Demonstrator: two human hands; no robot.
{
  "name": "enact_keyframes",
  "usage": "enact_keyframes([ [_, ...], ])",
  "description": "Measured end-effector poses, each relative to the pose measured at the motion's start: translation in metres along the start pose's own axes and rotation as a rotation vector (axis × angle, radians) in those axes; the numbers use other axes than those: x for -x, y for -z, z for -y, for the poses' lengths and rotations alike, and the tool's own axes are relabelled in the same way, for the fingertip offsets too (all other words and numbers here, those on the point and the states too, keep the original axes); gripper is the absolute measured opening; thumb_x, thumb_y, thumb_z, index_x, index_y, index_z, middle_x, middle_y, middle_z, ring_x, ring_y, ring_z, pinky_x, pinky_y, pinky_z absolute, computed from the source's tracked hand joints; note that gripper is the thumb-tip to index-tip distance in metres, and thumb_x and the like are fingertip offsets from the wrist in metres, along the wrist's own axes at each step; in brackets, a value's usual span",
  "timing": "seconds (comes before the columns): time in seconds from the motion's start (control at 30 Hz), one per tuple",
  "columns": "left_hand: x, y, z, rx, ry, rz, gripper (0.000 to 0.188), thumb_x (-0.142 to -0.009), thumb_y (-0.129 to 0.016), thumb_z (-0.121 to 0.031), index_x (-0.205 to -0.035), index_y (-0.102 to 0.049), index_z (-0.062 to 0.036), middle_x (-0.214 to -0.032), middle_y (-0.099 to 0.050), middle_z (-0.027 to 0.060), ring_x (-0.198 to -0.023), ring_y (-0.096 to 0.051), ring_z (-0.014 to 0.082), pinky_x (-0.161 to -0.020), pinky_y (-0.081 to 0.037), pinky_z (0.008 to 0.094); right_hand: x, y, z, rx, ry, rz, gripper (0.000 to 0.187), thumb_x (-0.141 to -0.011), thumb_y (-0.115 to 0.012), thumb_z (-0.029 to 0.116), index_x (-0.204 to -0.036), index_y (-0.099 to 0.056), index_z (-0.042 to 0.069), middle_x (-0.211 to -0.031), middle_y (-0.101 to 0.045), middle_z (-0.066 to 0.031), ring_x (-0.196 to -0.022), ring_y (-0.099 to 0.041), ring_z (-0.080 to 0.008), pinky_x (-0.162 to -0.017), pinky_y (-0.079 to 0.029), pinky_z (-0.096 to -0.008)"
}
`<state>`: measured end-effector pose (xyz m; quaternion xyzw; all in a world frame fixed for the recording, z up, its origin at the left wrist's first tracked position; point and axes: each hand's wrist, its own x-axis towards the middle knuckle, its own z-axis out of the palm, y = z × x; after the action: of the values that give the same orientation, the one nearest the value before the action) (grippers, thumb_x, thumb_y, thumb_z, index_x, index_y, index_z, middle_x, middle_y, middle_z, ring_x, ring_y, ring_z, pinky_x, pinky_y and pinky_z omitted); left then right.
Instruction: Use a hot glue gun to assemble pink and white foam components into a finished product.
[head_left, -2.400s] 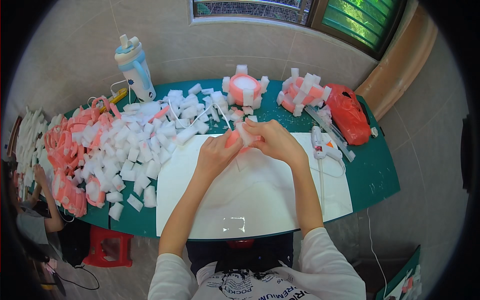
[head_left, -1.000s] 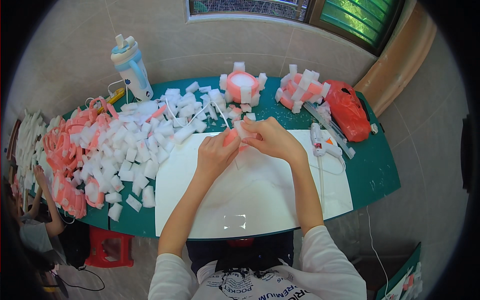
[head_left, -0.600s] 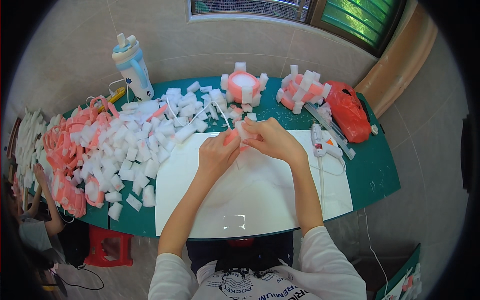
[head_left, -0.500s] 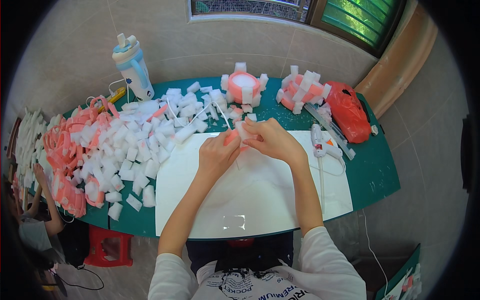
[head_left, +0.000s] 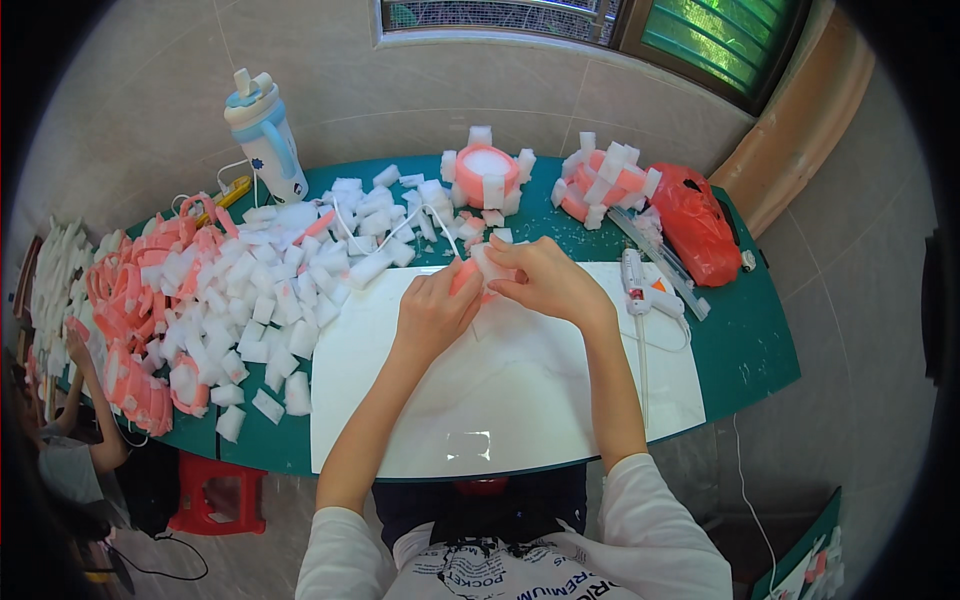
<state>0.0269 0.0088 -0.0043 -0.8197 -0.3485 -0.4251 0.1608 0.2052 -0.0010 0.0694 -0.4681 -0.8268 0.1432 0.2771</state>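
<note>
Over the far part of a white board [head_left: 500, 410], my two hands meet. My left hand [head_left: 436, 308] is closed on a pink foam piece [head_left: 464, 275], mostly covered by the fingers. A white foam block [head_left: 489, 264] is pinched between the thumb and fingers of my right hand [head_left: 548, 285], pressed against the pink foam. Just beyond my hands lie small pink and white scraps. To the right of my right hand, a white glue gun [head_left: 635, 280] rests on the board with a long glue stick [head_left: 643, 370] pointing toward me.
Heaped at left are white foam blocks [head_left: 255, 305] and pink foam rings [head_left: 130, 290]. Pink rings with white blocks attached [head_left: 466, 180] stand at the back. A blue-white bottle [head_left: 270, 140], a red plastic bag [head_left: 695, 230] and a white cord are also there. Another person sits far left.
My hands have barely moved and keep hold of the foam pieces. At far left, the other person's hand has shifted slightly.
</note>
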Motion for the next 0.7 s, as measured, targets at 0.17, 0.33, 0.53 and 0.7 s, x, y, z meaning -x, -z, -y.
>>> enact_keyframes([
  [0.17,-0.0006,0.0010,0.0001,-0.002,-0.005,0.000,0.025,-0.072,-0.067,-0.017,-0.095,-0.061,-0.0091,-0.101,-0.061,0.0128,-0.068,-0.057,0.0233,-0.062,-0.047,0.0306,-0.0013,0.0028,0.0040,-0.007,-0.061,0.047,0.046,-0.073,-0.069,0.017,-0.115,-0.056,0.001,-0.076,-0.062,-0.0154,-0.071,-0.051,-0.0246,-0.065,-0.043,-0.0334],
  [0.33,-0.0012,0.0019,0.0005,-0.012,-0.014,0.013,0.023,-0.072,-0.067,-0.017,-0.093,-0.062,-0.0097,-0.100,-0.061,0.0132,-0.068,-0.057,0.0234,-0.062,-0.047,0.0308,0.0001,0.0031,0.0071,0.030,-0.048,0.019,0.046,-0.073,-0.068,0.017,-0.115,-0.056,0.001,-0.077,-0.062,-0.0152,-0.072,-0.051,-0.0251,-0.066,-0.043,-0.0336],
  [0.53,-0.0020,0.0021,-0.0012,0.007,0.010,0.014,0.022,-0.071,-0.067,-0.016,-0.092,-0.062,-0.0093,-0.099,-0.061,0.0139,-0.069,-0.058,0.0237,-0.062,-0.047,0.0308,-0.0008,0.0008,0.0031,0.020,-0.053,0.031,0.048,-0.073,-0.068,0.018,-0.117,-0.055,0.001,-0.077,-0.062,-0.0151,-0.073,-0.051,-0.0244,-0.066,-0.043,-0.0331],
  [0.7,-0.0028,0.0025,-0.0026,0.016,0.021,-0.009,0.023,-0.071,-0.067,-0.016,-0.092,-0.062,-0.0088,-0.098,-0.062,0.0144,-0.068,-0.058,0.0244,-0.061,-0.047,0.0311,0.0002,0.0017,0.0070,0.026,-0.064,0.026,0.048,-0.073,-0.068,0.018,-0.117,-0.055,0.001,-0.076,-0.062,-0.0156,-0.073,-0.051,-0.0241,-0.066,-0.043,-0.0329],
])
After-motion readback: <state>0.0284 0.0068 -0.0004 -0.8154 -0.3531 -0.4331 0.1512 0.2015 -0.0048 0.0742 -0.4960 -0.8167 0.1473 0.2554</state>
